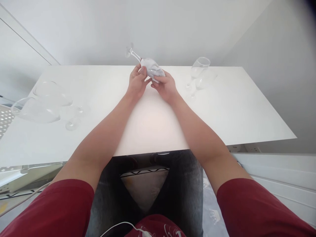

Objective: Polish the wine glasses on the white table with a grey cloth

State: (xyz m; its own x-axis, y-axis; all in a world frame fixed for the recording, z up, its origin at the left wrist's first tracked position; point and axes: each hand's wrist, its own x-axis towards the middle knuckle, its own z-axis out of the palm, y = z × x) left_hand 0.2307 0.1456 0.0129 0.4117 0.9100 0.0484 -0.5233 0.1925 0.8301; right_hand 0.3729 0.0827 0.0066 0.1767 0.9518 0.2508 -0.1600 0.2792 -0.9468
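Above the far part of the white table, I hold a wine glass (135, 55) tilted, its foot up to the left and its bowl down to the right. A thin light-grey cloth (150, 65) covers or fills the bowl; I cannot tell which. My left hand (137, 80) is closed around the bowl near the stem, thumb on the near side. At the rim end, my right hand (168, 87) grips the cloth, its fingers pressed against the bowl. The glass's rim is hidden by the cloth and fingers.
On the right of the white table (153, 125) are two clear wine glasses (200, 65), close together. Two larger clear glasses (37, 111) are at the left end, their outlines faint. A wall rises behind the table. White drawers (278, 168) stand at the lower right.
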